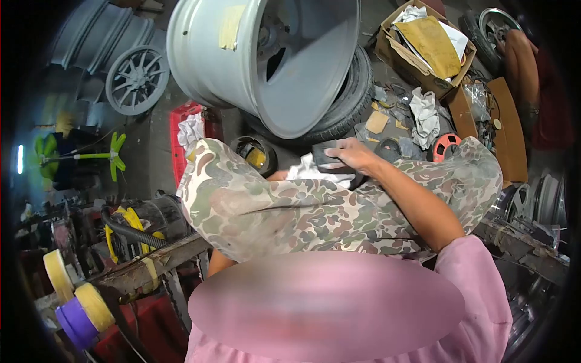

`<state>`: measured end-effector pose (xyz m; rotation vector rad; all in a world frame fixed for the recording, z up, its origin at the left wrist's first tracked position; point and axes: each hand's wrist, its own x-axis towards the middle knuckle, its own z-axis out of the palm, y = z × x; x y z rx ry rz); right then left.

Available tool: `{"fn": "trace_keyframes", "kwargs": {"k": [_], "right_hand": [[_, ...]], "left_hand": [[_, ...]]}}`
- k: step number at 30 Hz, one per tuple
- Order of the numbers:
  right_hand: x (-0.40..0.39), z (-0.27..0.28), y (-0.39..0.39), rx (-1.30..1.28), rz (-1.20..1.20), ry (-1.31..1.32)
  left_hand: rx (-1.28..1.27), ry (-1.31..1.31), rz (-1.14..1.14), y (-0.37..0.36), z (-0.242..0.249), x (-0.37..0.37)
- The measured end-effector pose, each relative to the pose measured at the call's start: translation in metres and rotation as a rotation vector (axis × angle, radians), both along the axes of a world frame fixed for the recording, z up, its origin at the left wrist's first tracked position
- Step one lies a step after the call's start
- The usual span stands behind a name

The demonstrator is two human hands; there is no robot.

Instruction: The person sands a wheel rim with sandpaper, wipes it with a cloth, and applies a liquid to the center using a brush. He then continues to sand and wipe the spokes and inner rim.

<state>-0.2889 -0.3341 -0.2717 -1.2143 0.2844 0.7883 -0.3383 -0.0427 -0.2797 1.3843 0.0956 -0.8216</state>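
My right hand is closed on a dark flat pad, its fingers pressed on the pad's top. Just below the pad lies a white crumpled cloth above my camouflage trousers. My left hand shows only as a small patch of skin at the cloth's left side; its fingers are hidden behind my leg. A large grey wheel rim with a strip of yellow tape rests on a tire in front of me. Beside my left knee is a dark round container with something yellow inside.
A red crate with white cloth stands left of my knee. Cardboard boxes, scraps and an orange reel lie to the right. Another person's bare leg shows at upper right. Tape rolls hang at lower left.
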Motion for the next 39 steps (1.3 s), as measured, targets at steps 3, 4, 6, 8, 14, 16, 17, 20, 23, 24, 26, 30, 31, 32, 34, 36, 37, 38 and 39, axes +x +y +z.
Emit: {"fn": "trace_keyframes", "kwargs": {"k": [3, 4, 6, 8, 14, 16, 17, 20, 23, 24, 26, 30, 31, 32, 34, 36, 37, 38, 39], "right_hand": [[0.020, -0.033, -0.044, -0.734, 0.475, -0.710], [0.020, -0.047, -0.051, -0.783, 0.466, -0.712], [0.019, -0.077, -0.059, -0.840, 0.455, -0.721], [0.021, -0.099, -0.061, -1.099, 0.647, -0.670], [0.057, -0.094, -0.080, -1.132, 0.497, -0.598], [0.072, -0.083, -0.086, -1.208, 0.426, -0.655], [0.080, -0.060, -0.088, -1.146, 0.305, -0.656], [0.097, -0.010, -0.076, -1.032, 0.089, -0.791], [0.126, 0.010, -0.053, -0.947, 0.017, -1.036], [0.132, 0.009, -0.044, -0.918, 0.047, -1.130], [0.156, 0.002, -0.018, -0.923, 0.132, -1.272], [0.231, -0.020, 0.027, -1.005, 0.292, -1.664], [0.249, -0.025, 0.035, -0.984, 0.305, -1.673], [0.268, -0.031, 0.039, -1.020, 0.412, -1.728], [0.287, -0.039, 0.045, -1.043, 0.531, -1.792], [0.292, -0.047, 0.050, -1.107, 0.731, -1.683], [0.285, -0.054, 0.055, -1.096, 0.752, -1.683], [0.272, -0.058, 0.063, -0.996, 0.679, -1.643], [0.262, -0.059, 0.069, -0.908, 0.599, -1.606]], "left_hand": [[-0.114, 0.082, 0.031, 0.022, 0.019, 0.002], [-0.160, 0.107, 0.040, 0.033, 0.031, 0.005], [-0.236, 0.111, 0.050, 0.062, 0.063, 0.020], [-0.141, -0.031, 0.041, 0.095, 0.113, 0.047], [0.850, -1.168, 0.170, 0.008, 0.307, 0.134], [0.849, -1.351, 0.202, -0.057, 0.328, 0.142], [0.907, -1.507, 0.191, -0.083, 0.327, 0.151], [1.096, -1.450, 0.146, -0.127, 0.304, 0.188], [0.926, -1.526, 0.308, -0.119, 0.287, 0.216], [0.933, -1.507, 0.312, -0.113, 0.284, 0.227], [0.879, -1.773, 0.393, -0.093, 0.286, 0.241], [0.818, -1.676, 0.298, -0.049, 0.308, 0.268], [0.814, -1.557, 0.283, -0.050, 0.326, 0.254], [0.833, -1.548, 0.298, -0.041, 0.323, 0.262], [0.887, -1.695, 0.260, -0.022, 0.317, 0.282], [0.838, -1.517, 0.295, -0.028, 0.334, 0.273], [0.850, -1.545, 0.272, -0.024, 0.333, 0.275], [0.863, -1.572, 0.250, -0.018, 0.331, 0.274], [0.725, -1.768, 0.227, -0.008, 0.321, 0.275]]}}
